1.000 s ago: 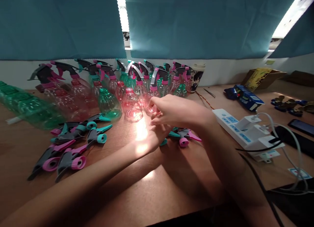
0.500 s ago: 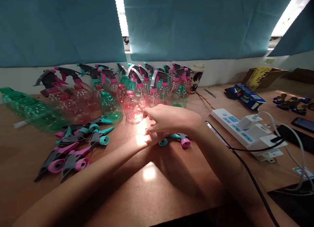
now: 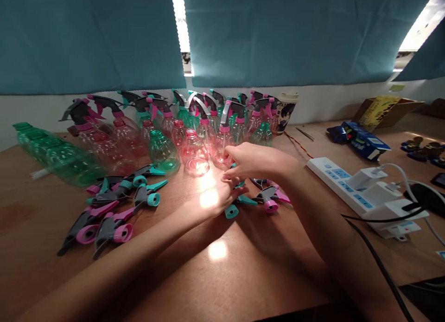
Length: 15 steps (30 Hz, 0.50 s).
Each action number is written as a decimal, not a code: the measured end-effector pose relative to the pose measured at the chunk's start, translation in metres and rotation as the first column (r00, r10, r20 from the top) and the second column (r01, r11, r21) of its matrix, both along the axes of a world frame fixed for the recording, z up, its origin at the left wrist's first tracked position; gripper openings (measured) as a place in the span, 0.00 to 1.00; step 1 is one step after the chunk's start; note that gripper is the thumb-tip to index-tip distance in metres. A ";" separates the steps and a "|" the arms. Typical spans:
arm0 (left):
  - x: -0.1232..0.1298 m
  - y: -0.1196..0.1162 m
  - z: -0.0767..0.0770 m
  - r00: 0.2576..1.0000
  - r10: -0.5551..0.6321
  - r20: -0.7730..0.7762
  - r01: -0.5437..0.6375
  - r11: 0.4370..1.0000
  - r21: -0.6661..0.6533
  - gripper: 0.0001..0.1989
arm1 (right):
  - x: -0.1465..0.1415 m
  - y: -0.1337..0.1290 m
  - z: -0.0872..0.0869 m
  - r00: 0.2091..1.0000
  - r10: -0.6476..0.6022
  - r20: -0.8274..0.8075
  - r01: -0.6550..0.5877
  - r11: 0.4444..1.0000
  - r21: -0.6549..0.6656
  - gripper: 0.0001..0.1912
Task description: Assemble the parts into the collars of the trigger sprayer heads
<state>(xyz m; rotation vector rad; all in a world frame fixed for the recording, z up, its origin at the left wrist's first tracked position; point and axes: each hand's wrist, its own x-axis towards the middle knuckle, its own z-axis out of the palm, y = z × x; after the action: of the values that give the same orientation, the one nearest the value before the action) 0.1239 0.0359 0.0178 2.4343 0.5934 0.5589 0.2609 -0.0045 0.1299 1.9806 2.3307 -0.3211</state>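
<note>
My left hand [image 3: 219, 194] is low over loose spray heads, its fingers apart and partly hidden behind my right hand. A teal spray head [image 3: 231, 212] lies right by its fingertips; I cannot make out firm contact. My right hand [image 3: 255, 162] reaches above it, thumb and fingers apart, nothing visible between them. Its fingertips are at the base of a clear pink spray bottle [image 3: 222, 143] fitted with a grey and pink head. Beside that stands an uncapped pink bottle [image 3: 195, 157], and left of it an uncapped green bottle [image 3: 164, 155]. A pink-collared spray head [image 3: 271, 206] lies right of my hands.
Several spray heads [image 3: 111, 229] lie at left, near green bottles [image 3: 69, 159] on their side. More fitted spray bottles [image 3: 163, 113] stand along the wall. At right are a power strip [image 3: 344, 187] with chargers and cables, a printed cup [image 3: 287, 111] and a blue box [image 3: 363, 141].
The view has shifted slightly left. My right hand has moved right, away from the uncapped pink bottle. My left hand has moved slightly right and its fingers now show more over the spray heads.
</note>
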 end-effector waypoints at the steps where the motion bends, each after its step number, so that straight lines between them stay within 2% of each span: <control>1: -0.006 -0.003 0.002 1.000 -0.008 -0.012 0.008 1.000 0.010 0.12 | 0.001 0.003 -0.003 1.000 -0.016 0.012 0.016 1.000 -0.001 0.16; 3: -0.019 -0.010 0.004 0.999 0.023 -0.039 -0.021 0.999 0.034 0.15 | 0.002 0.011 -0.010 0.999 -0.038 0.034 0.038 0.999 -0.007 0.17; 7: -0.049 -0.026 0.004 0.979 0.162 -0.120 -0.155 0.986 0.069 0.17 | 0.000 0.027 -0.033 0.997 -0.038 0.072 0.043 0.997 -0.059 0.21; 10: -0.074 -0.044 0.008 0.973 0.174 -0.149 -0.167 0.984 0.059 0.15 | -0.005 0.034 -0.047 0.995 -0.018 0.102 0.030 0.993 -0.118 0.20; 12: -0.092 -0.055 0.013 0.975 0.176 -0.138 -0.170 0.984 0.049 0.14 | -0.006 0.036 -0.053 0.995 0.000 0.102 0.013 0.992 -0.123 0.21; 15: -0.123 -0.065 0.020 0.954 0.263 -0.143 -0.255 0.964 0.072 0.14 | -0.004 0.036 -0.056 0.996 0.014 0.091 -0.002 0.991 -0.137 0.20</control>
<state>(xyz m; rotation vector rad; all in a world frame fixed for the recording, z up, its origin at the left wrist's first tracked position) 0.0009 -0.0288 0.0376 2.4798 0.9840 0.5010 0.2568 0.0319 0.0740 1.8811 2.1979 -0.3698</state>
